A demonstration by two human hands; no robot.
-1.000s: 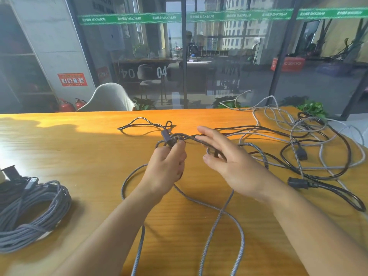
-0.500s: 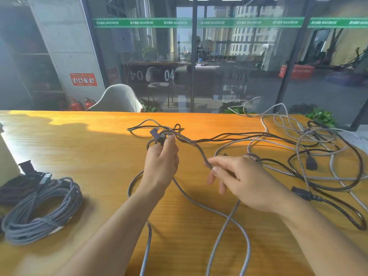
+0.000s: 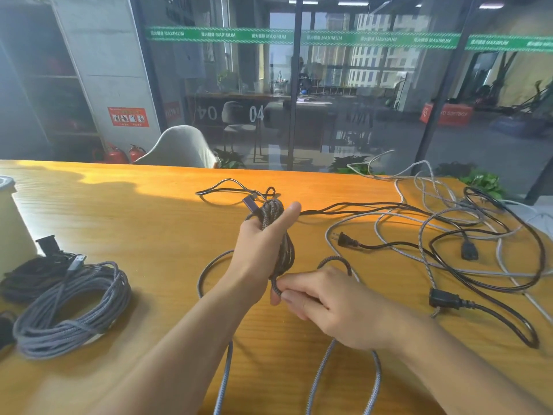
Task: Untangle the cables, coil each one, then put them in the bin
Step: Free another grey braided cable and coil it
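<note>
Progress is judged partial. Two cables lie already coiled at the near left of the orange wood-grain counter [image 3: 125, 211]: a round coil of grey braided cable [image 3: 71, 310] with a metal plug on top, and just behind it, touching, a smaller bundle of black cable [image 3: 28, 277]. Neither is in a bin. A pale cylindrical container [image 3: 10, 223] stands at the left edge; whether it is the bin cannot be told.

A third cable is mid-coil. The left hand [image 3: 263, 250] is raised upright, fingers curled and thumb extended, gripping a tight hank of dark grey braided cable [image 3: 276, 235] wound in several turns. The right hand [image 3: 326, 301] lies below it, thumb and fingers pinching the running length of the same cable just under the hank. The free tail drops in long loops across the counter toward the near edge, so much winding remains.

At the far right lies the unsorted tangle [image 3: 466, 235]: glossy, smooth-jacketed black power cords with moulded plugs, one two-pronged, crossed over light grey woven cables. A thin black lead [image 3: 227, 188] sits behind the left hand. All of these are left to untangle, coil and bin.
</note>
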